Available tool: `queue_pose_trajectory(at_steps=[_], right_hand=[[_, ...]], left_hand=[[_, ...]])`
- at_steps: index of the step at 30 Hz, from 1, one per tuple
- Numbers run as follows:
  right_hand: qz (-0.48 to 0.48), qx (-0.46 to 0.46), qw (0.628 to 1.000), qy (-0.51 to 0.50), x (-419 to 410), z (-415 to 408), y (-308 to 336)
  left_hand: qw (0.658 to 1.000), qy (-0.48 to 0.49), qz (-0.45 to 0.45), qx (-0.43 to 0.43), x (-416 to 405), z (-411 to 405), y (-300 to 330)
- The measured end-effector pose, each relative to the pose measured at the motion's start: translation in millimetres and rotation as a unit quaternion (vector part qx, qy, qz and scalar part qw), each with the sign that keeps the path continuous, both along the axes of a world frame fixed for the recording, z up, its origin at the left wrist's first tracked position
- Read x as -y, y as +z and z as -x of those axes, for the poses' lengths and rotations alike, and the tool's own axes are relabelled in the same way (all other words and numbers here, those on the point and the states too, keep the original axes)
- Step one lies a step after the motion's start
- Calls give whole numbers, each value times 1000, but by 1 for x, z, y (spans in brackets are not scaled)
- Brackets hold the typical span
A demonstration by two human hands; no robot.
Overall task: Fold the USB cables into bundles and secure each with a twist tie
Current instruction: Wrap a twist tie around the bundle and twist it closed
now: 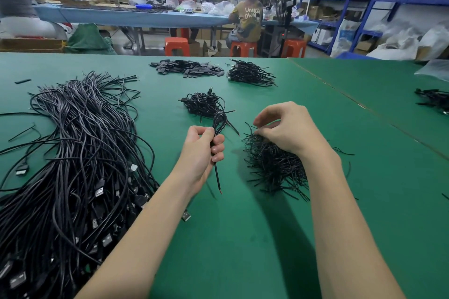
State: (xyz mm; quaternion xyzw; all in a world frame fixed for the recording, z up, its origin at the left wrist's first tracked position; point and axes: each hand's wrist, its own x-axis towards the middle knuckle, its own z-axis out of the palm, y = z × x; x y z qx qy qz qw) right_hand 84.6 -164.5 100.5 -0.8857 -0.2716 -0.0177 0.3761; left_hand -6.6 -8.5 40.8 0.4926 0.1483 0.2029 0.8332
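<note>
Our left hand (202, 150) grips a folded USB cable (218, 128), fingers curled round its middle, loop up and bare end hanging toward the green surface (243, 238). Our right hand (289, 128) rests on the twist tie pile (274, 167), fingers bent and pinching at the ties. Loose cables (73, 153) crowd the left edge; finished bundles (204, 103) lie just beyond. Open green stretches between our forearms and along the near edge.

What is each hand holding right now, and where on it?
The left hand grips a folded cable around its middle, loop above the fist, tail below. The right hand reaches into the twist ties; whether it pinches one cannot be told.
</note>
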Motion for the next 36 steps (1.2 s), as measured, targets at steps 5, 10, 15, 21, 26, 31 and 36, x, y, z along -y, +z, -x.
queue_pose_trajectory(at_steps=[5, 10, 15, 21, 26, 31, 36], right_hand=[[56, -41, 997, 34, 1, -1, -2], [72, -44, 995, 44, 5, -1, 9], [-32, -45, 995, 83, 1, 2, 9], [-321, -52, 940, 103, -21, 5, -2], [-491, -97, 853, 147, -46, 17, -13], [-366, -60, 909, 190, -60, 25, -27], [-258, -45, 941, 216, -58, 26, -21]], left_hand=[[1000, -2, 2, 1, 0, 0, 0], [1000, -9, 2, -2, 0, 0, -1], [1000, -12, 4, -5, 0, 0, -2], [1000, -5, 3, -17, 1, 1, 0], [1000, -21, -2, -22, 5, 3, 4], [1000, 11, -20, -22, 5, 3, 13], [999, 47, -10, -12, -2, 5, 18]])
